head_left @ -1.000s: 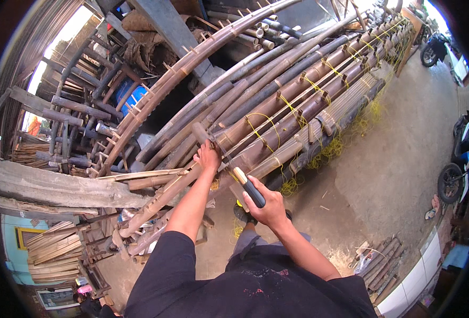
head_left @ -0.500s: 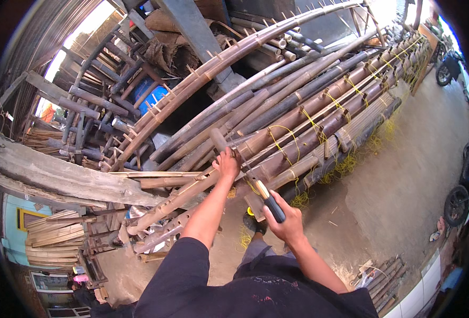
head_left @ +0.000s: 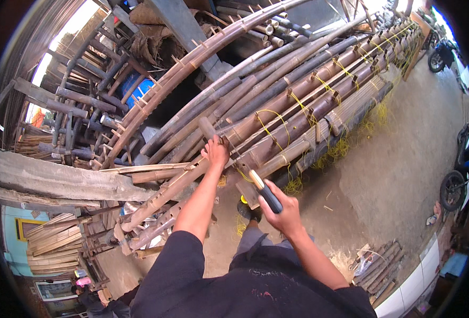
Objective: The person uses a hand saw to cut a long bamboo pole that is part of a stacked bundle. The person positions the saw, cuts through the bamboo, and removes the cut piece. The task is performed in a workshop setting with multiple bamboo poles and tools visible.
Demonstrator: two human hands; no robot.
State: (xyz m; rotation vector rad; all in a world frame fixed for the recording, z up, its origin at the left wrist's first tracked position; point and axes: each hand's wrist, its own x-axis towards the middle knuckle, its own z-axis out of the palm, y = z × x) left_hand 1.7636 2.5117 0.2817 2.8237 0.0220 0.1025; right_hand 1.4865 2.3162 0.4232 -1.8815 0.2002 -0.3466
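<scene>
The right hand (head_left: 283, 214) is the one I read most easily: its fingers are wrapped around the black and tan handle of a hand tool (head_left: 270, 199), whose thin blade slants up and away from it. I take the dark bamboo pole (head_left: 277, 140), the lower of two notched poles with yellow cord, as my landmark. The tool's handle sits just below that pole's near end, and the blade runs across there toward the left hand (head_left: 217, 153). That hand lies to the left of the same end, fingers bent beside a short rounded bamboo piece (head_left: 207, 128); they hide their own contact, so I cannot tell whether they grasp it or only rest there.

The upper notched pole (head_left: 300, 93) runs alongside my landmark on its far side, and beyond it I make out a heap of loose poles (head_left: 245, 90), then a curved pole set with pegs (head_left: 192, 64). A blue barrel (head_left: 147, 86) shows past that curve. On the landmark's near side, tangled yellow cord (head_left: 327, 151) hangs down. Well to its right stands a motorcycle (head_left: 453, 188); on the floor well below it lies a pile of short poles (head_left: 381, 265).
</scene>
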